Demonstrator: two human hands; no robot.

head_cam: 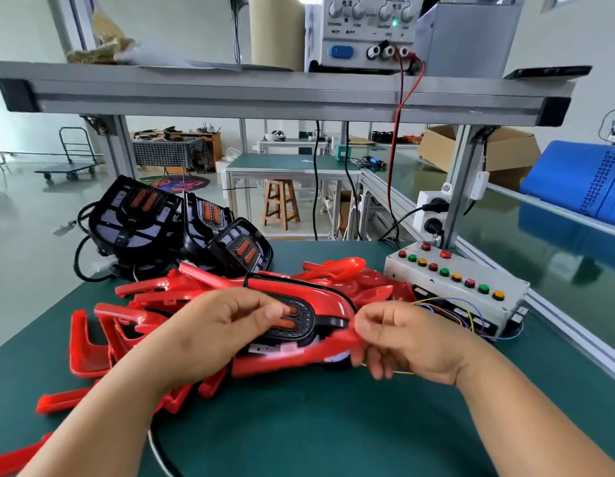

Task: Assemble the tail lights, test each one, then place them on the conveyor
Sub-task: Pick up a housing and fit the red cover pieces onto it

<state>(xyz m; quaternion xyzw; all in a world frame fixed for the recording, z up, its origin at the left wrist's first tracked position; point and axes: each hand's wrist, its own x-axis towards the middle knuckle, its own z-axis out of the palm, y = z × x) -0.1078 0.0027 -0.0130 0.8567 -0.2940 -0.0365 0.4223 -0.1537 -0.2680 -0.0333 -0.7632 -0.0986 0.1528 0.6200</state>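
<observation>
Centre frame, above surface (333,425): left hand (210,328) grips black lamp unit (299,320), right hand (399,339) pinches red cover (292,359) end. Risk: cover seats crooked if forced; thin yellow wire (404,373) trapped between halves.

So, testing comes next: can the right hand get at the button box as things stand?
Probably yes: the button box sits just beyond the right hand with only loose wires between, but that hand grips the tail light.

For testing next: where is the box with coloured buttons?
In the head view, the button box sits on the green table, right of the red cover pile, beyond the right hand.
</observation>
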